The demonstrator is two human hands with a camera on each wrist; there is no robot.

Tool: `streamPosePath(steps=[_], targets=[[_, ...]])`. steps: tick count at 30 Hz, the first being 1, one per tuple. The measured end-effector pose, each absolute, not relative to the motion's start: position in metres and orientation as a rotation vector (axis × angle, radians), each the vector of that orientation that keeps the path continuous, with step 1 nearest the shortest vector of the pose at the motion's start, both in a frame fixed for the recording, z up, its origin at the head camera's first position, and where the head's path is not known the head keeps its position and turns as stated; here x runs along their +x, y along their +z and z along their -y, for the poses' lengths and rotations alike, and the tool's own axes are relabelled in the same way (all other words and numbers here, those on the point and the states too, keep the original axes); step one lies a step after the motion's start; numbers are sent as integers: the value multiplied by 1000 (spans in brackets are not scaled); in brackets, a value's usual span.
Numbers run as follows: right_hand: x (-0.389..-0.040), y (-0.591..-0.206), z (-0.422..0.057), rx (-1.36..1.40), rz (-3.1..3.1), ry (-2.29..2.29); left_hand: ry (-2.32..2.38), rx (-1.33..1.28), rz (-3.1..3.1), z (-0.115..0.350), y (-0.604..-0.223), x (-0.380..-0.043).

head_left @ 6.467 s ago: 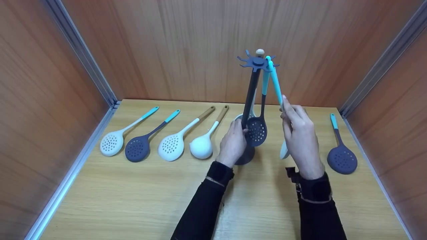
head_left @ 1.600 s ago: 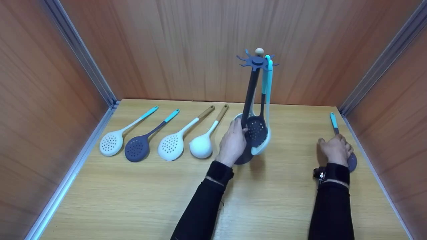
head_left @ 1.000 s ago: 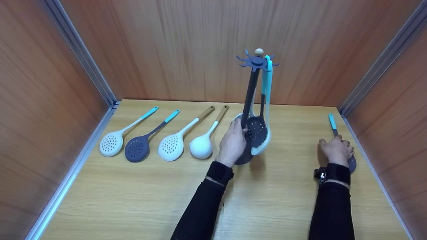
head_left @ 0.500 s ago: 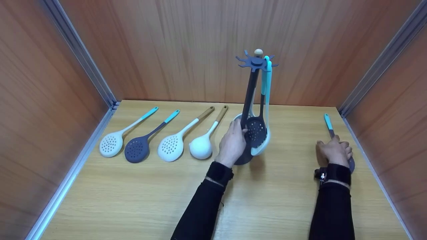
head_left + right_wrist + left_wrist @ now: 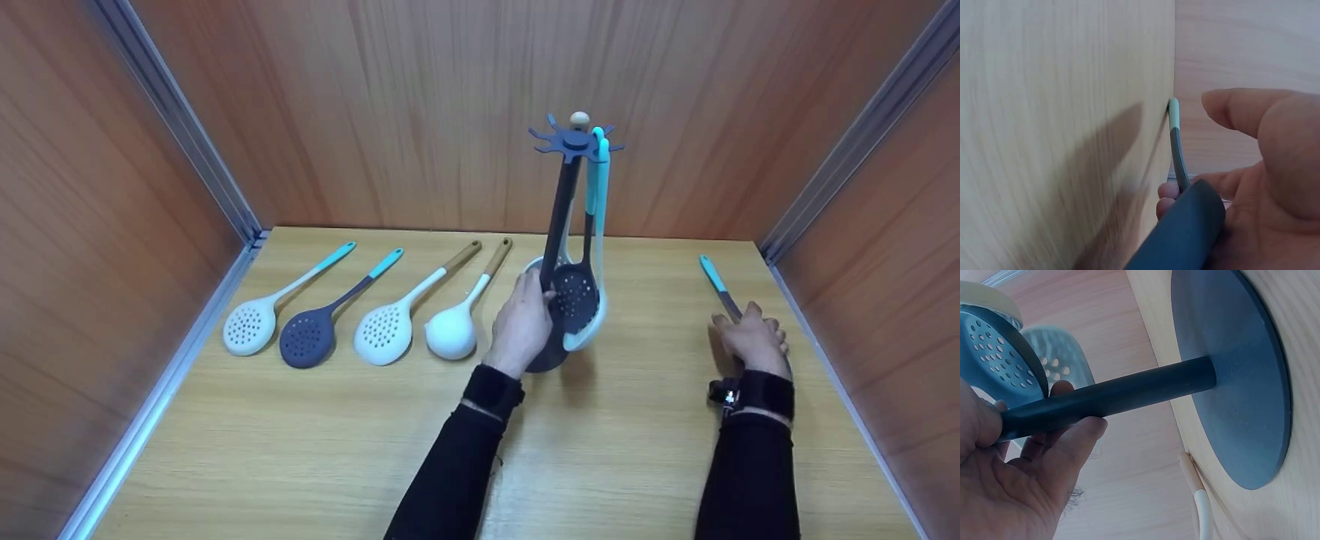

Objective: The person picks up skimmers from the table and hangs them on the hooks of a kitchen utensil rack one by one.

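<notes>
Wood-panelled walls (image 5: 420, 90); left hand (image 5: 520, 327) grips dark stand (image 5: 561, 221); right hand (image 5: 753, 341) touches blue-handled utensil (image 5: 713, 274), thumb apart, cannot tell if clamped.

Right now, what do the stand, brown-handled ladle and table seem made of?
Stand: plastic or coated metal; dark, smooth, faint sheen. Ladle: likely silicone or plastic, smooth and white; brown handle perhaps wood, judging by color. Table: wood or laminate; pale, streaked grain, soft sheen.
</notes>
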State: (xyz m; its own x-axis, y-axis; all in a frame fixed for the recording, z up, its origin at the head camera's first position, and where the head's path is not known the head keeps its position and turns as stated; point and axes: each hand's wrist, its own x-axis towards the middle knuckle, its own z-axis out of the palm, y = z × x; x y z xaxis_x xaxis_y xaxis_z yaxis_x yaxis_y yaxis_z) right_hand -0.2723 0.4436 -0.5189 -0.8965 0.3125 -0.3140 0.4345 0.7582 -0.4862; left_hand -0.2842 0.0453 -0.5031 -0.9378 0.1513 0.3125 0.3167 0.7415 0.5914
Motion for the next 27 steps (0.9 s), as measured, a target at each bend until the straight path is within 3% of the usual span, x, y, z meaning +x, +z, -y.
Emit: streamPosePath(steps=[27], targets=[[-266,-503,-438,358,-2792,-1142,-981,-380,2688,-45,-503,-284]])
